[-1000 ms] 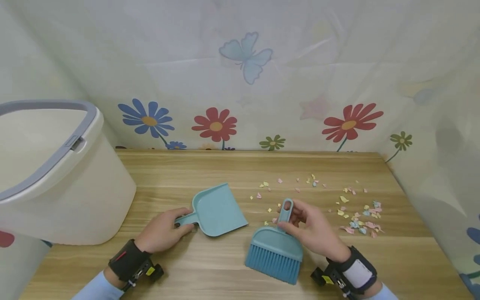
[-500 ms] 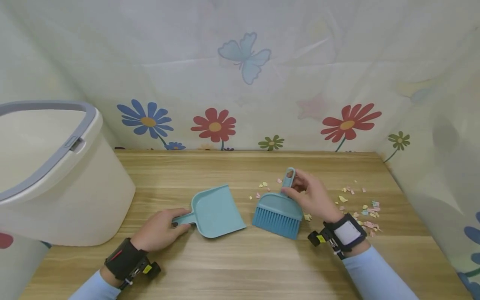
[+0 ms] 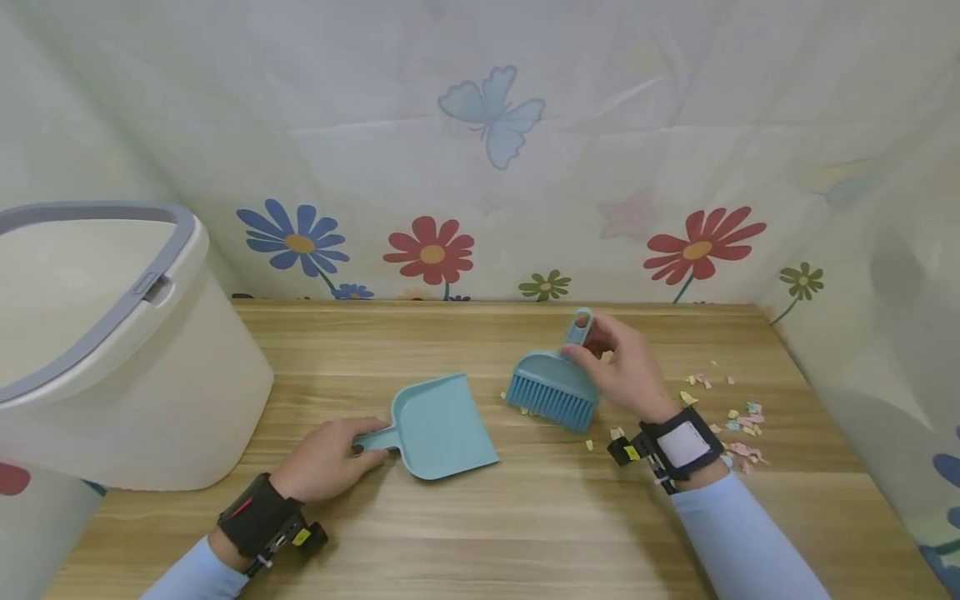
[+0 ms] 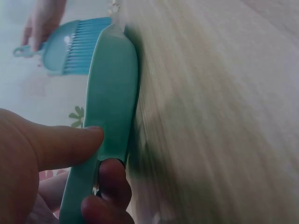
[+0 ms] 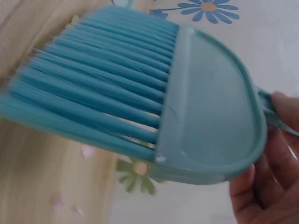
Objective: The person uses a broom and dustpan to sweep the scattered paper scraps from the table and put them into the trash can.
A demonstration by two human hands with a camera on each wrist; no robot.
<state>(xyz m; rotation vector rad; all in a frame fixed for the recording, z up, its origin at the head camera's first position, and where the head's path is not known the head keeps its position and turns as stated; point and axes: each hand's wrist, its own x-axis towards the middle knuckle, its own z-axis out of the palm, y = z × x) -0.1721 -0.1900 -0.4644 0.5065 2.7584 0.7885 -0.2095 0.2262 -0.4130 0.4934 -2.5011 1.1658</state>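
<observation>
My left hand point(image 3: 326, 460) grips the handle of a light blue dustpan point(image 3: 442, 427), which lies on the wooden table with its wide edge facing right. In the left wrist view, thumb and fingers close round the handle of the dustpan point(image 4: 112, 88). My right hand point(image 3: 626, 367) pinches the handle of a small blue hand brush point(image 3: 555, 385), to the right of and beyond the pan. The bristles point(image 5: 93, 79) point down toward the table in the right wrist view. Small scraps of pastel paper point(image 3: 742, 450) lie right of my right hand, and a few show around the bristles.
A large white bin point(image 3: 172, 367) with a grey rim stands at the left of the table point(image 3: 420, 542). A white curtain point(image 3: 337, 150) printed with flowers and a butterfly hangs behind the back edge and along the sides.
My right hand has carried the brush away from me, from the table's near part to beyond the dustpan's right edge, over the scraps there. The left hand and dustpan stay nearly in place.
</observation>
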